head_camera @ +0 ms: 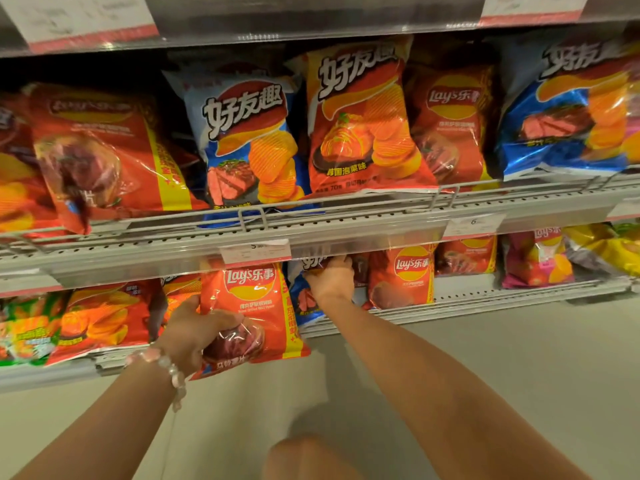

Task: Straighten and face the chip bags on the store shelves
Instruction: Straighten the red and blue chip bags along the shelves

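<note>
The long grey perforated metal shelf [346, 220] with its wire front rail is running across the middle of the view, and everything here is best placed against it. Above it, large glossy bags are standing in a row: a red crinkled foil chip bag [104, 150] at the left is leaning, and a blue-and-white ridged-chip bag [249, 140] beside it is tilting with its bottom edge spilling over the rail. Below the shelf, on the lower tier, the left hand [194, 330] is gripping a red Lay's barbecue chip bag [252, 313], fingers and thumb curling round its lower left corner, the bag hanging forward of the lower tier's edge with its front facing outward. Just under the shelf lip, to the right of that bag, the right hand [332, 278] is reaching back, its fingers curling over the top of a blue ridged-chip bag [304, 299] that is sitting partly hidden behind the shelf's white and red price label [256, 252]. The step in hand appears to be making room and seating the red bag upright. To do it well, the right hand should probably be holding the blue bag back and square while the left is sliding the red bag in bottom first, logo forward, easing rather than squeezing, since the puffed foil will likely crumple or slip sideways.
</note>
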